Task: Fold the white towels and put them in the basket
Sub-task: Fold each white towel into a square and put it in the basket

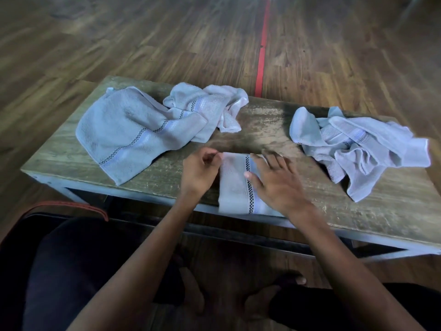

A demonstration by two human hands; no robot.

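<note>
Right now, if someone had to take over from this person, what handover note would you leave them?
Left hand: fingers curled at the folded towel's far left corner, apparently pinching it.
Right hand: open, flat on that towel.
The folded towel lies at the table's near edge. The half-spread towel is on the left, the middle crumpled towel behind it, and the right crumpled towel apart.
Done: one towel nearly folded.
Left: finish it, fold the other three, put all in the basket. No basket shows clearly; the dark thing with a red strap at lower left may be it.
</note>
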